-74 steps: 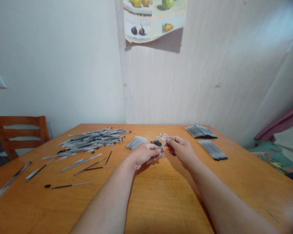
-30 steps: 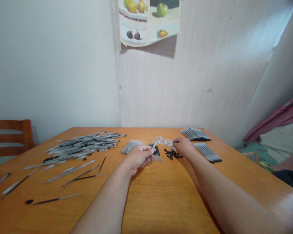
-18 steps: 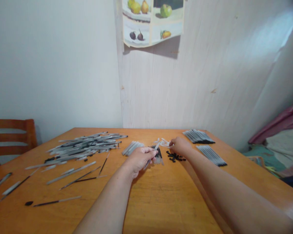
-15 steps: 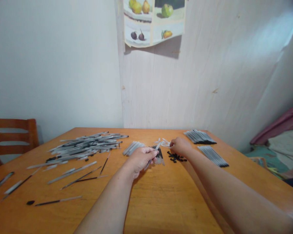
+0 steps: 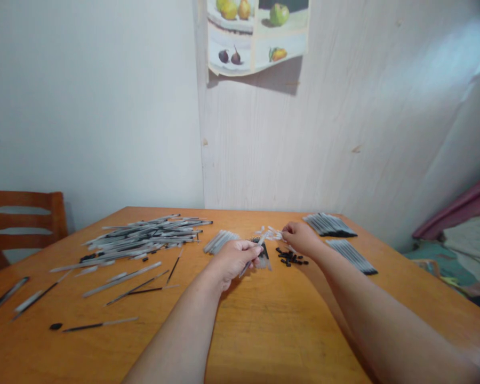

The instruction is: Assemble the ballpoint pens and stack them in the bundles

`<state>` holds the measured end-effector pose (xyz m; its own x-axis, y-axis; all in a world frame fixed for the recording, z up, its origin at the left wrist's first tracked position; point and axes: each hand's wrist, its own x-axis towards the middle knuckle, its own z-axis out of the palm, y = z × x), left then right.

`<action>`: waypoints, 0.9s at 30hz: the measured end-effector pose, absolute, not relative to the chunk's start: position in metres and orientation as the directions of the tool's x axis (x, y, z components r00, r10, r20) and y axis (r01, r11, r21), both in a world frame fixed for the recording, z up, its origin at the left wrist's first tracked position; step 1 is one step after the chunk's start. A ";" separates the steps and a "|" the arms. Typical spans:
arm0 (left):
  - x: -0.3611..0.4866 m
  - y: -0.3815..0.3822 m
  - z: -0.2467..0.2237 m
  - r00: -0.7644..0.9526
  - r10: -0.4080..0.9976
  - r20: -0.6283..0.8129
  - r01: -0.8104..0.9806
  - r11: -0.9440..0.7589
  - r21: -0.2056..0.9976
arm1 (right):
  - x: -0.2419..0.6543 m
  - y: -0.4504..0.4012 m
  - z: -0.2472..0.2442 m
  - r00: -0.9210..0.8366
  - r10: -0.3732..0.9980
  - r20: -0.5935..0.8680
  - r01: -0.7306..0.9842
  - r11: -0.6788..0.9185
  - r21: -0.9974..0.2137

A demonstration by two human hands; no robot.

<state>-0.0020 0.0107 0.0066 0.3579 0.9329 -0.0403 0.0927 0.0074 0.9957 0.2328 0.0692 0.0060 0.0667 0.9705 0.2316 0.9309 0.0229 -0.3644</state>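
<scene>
My left hand [image 5: 240,260] pinches a thin pen refill [image 5: 245,268] near the middle of the table, its pale end rising past the fingertips. Beneath and behind it lies a group of dark refills [image 5: 267,255]. My right hand [image 5: 300,237] has its fingers closed at the edge of the small white caps [image 5: 272,233]; what is between the fingertips is too small to make out. Small black plugs [image 5: 291,257] lie just below that hand. Left of my left hand sits a row of clear pen barrels [image 5: 221,241].
A large heap of pens [image 5: 144,237] covers the table's left part, with loose refills [image 5: 138,290] in front. Two rows of black-ended pens [image 5: 330,224] [image 5: 352,257] lie at the right. A wooden chair [image 5: 58,216] stands at the left.
The view has shifted slightly. My right hand has risen a little off the black plugs and stays by the white caps. My left hand still holds the refill.
</scene>
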 end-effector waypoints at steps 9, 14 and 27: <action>0.002 0.001 0.012 0.450 0.893 -0.021 0.118 -0.037 0.992 | 0.231 0.006 0.016 0.055 0.986 0.158 0.191 0.145 -0.971; 0.002 -0.001 0.012 0.496 0.868 -0.028 0.139 -0.048 0.989 | 0.225 -0.007 0.020 0.004 0.990 0.141 0.015 0.141 -0.990; 0.003 -0.006 0.016 0.502 0.862 -0.074 0.178 -0.019 0.984 | 0.217 -0.005 0.016 0.014 0.981 0.195 0.049 0.194 -0.980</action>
<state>0.0031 -0.0064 0.0161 0.5019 0.8618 -0.0739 0.1775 -0.0190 0.9839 0.2169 -0.0051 0.0156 0.0139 0.9807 0.1949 0.0487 0.1940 -0.9798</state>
